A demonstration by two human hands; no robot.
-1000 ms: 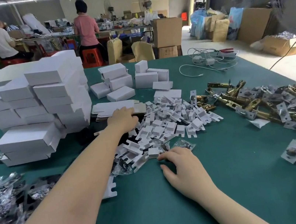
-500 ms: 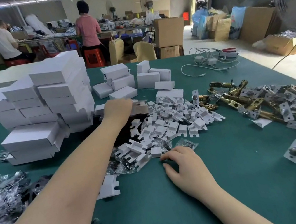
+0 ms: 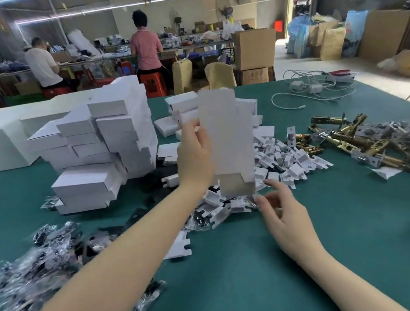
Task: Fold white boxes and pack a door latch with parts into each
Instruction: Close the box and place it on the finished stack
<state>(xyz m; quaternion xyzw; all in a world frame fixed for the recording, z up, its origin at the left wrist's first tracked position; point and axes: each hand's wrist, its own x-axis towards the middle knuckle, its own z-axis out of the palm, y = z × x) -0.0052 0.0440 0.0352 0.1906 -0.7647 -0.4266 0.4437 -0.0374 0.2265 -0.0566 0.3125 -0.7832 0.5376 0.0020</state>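
Above the green bench, my left hand grips a flat unfolded white box upright over the heap of white inserts; my right hand hovers below it, fingers loosely spread, holding nothing.

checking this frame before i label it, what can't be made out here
- Left hand: the head view shows its back; the fingers gripping the flat box blank are mostly behind the card.
- Small white boxes behind the blank: partly covered by it.
- Plastic parts bags at the left: motion-blurred, contents unreadable.
- Door latches: the pile runs off the right edge.
- Right hand: blurred; contact with the blank unclear.
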